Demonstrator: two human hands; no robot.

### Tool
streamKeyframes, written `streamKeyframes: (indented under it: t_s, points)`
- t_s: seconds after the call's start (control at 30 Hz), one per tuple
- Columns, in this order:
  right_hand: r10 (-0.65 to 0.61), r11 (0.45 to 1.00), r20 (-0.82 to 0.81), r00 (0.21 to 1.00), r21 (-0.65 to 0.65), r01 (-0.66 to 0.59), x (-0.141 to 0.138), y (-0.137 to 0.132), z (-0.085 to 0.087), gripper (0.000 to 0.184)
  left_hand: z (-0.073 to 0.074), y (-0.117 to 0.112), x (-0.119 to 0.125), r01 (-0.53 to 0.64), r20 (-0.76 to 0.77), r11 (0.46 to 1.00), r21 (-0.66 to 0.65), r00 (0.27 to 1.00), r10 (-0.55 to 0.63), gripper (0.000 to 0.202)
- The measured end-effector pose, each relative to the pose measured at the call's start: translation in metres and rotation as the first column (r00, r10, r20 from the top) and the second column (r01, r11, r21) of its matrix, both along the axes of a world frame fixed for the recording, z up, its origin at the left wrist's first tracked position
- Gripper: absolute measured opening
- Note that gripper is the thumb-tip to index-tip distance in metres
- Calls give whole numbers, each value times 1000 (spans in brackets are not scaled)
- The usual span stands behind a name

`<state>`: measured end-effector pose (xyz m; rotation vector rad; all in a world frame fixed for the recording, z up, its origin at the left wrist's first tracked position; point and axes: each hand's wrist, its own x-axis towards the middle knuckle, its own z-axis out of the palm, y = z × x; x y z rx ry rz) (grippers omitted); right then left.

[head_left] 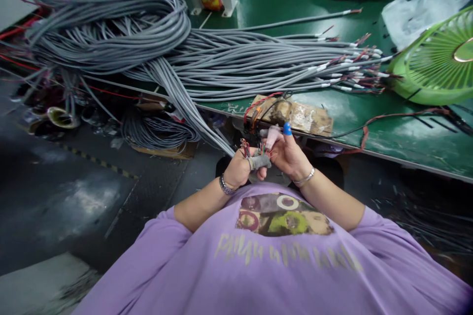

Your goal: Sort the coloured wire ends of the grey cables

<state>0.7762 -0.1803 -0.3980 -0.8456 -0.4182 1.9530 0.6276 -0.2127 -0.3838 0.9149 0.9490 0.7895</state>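
Observation:
My left hand [240, 170] is closed around the ends of a few grey cables [207, 130] in front of my body. Thin coloured wires [262, 148] stick up from between its fingers, and a grey wrapping covers its thumb. Close by on the right is my right hand [290, 155], its fingers half spread at the wire tips. A blue cover sits on its thumb, which stands apart from a finger wrapped in whitish tape. Whether a fine strand lies against its fingers is too small to make out.
A thick grey cable bundle [236, 61] lies along the green table [266, 2], its stripped ends near a green fan [439, 59]. At the table edge is a stained block [306, 115] with red and black leads. Another cable coil [158, 130] rests below.

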Motion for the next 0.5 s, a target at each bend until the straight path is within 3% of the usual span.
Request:
streamKeyframes:
  t_s: [0.1, 0.2, 0.37, 0.5]
  points:
    - [54, 998, 14, 998, 10, -55, 4, -2, 1, 65, 0, -6, -3, 5, -8, 999, 36, 1000, -5, 37]
    - [82, 996, 19, 996, 33, -82, 6, -3, 2, 58, 1, -13, -4, -22, -4, 997, 79, 1000, 22, 36]
    - [5, 993, 50, 999, 118, -11, 3, -5, 0, 35, 1, -15, 1, -93, -37, 990, 101, 995, 97, 39]
    - [-54, 987, 68, 996, 153, 43, -1, -5, -5, 45, -1, -12, 6, -113, -5, 988, 107, 993, 114, 38]
